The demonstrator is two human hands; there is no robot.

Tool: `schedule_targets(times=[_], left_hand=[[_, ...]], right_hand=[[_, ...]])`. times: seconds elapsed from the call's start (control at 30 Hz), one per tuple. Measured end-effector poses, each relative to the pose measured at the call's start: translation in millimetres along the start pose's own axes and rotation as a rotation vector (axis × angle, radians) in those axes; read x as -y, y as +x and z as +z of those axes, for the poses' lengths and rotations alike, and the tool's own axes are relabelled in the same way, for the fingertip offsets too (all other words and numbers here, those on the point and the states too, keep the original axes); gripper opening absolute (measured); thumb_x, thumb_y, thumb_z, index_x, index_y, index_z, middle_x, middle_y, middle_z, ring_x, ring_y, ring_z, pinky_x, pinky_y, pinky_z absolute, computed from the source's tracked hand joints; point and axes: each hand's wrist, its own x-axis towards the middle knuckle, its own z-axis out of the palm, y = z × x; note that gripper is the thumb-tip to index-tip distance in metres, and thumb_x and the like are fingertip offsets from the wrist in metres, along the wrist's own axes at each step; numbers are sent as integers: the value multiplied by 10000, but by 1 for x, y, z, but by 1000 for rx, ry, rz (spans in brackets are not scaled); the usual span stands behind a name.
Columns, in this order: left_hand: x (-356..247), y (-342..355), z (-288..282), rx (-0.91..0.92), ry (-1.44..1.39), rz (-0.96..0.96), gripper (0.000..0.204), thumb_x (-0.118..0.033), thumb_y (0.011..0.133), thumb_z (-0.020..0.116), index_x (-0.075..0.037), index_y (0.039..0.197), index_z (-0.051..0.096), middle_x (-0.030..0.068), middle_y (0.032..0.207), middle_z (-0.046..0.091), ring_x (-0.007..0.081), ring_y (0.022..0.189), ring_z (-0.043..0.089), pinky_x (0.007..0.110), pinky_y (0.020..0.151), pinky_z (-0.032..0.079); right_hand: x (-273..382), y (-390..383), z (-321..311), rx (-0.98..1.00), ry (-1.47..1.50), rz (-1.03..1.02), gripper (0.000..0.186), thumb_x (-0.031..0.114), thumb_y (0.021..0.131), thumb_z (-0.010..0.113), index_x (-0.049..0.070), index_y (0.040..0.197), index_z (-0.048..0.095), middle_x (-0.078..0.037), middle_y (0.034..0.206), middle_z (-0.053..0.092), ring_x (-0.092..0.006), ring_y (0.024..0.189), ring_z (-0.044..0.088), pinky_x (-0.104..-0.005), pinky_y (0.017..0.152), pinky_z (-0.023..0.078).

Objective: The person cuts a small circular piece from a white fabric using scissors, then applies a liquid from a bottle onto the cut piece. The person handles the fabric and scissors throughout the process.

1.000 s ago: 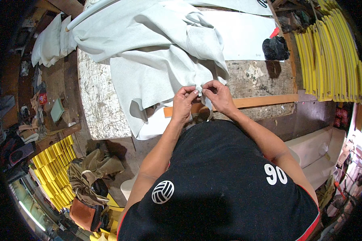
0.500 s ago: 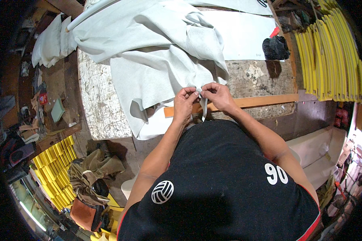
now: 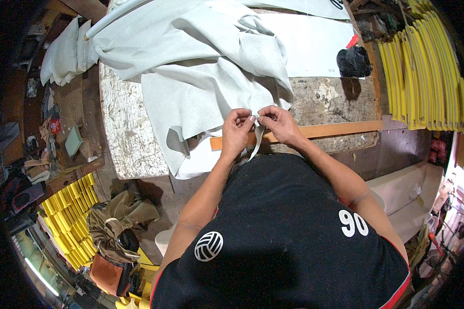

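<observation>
A large pale grey fabric (image 3: 191,92) lies rumpled over the worn work table (image 3: 126,123), its near edge drawn up toward me. My left hand (image 3: 237,129) pinches that edge between thumb and fingers. Right beside it, my right hand (image 3: 278,123) pinches the same edge, the fingertips of both hands nearly meeting. From between them a narrow pale strip (image 3: 258,141) hangs down toward my shirt. Beneath my hands a flat wooden strip (image 3: 340,130) runs along the table's near side.
White sheet material (image 3: 312,46) and a black plastic bundle (image 3: 353,62) with a red piece lie at the far right. Yellow foam-like slabs (image 3: 423,77) are stacked beyond the right edge. White pillows (image 3: 62,54) sit at the left. A brown cloth (image 3: 121,216) lies over things at lower left.
The hanging strip has swung to the left and curls toward my shirt. Both hands keep their pinch in almost the same spot.
</observation>
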Motion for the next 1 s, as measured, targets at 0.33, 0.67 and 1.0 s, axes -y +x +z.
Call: schedule_targets(times=[0.33,0.67,1.0], left_hand=[[1,4,-11,81,80,-48,167,-81,896,656,0,1036,619,55,866,656,122,739,627,251,688,506],[8,0,-3,36,-75,-64,125,-76,897,658,0,995,636,42,870,653,116,754,611,241,691,503],[82,7,-12,58,110,-168,185,-106,958,508,17,1063,598,70,956,662,125,792,609,285,682,494]], right_hand=[[4,-3,-1,76,50,67,287,233,900,629,-5,1060,636,-100,892,678,-137,775,626,-300,669,511],[-13,3,7,-38,126,-23,270,187,878,662,-19,1048,620,-89,910,670,-144,830,619,-290,752,504],[-1,2,7,-41,149,56,215,126,869,683,-17,1014,612,-21,841,623,-70,688,544,-227,609,456]])
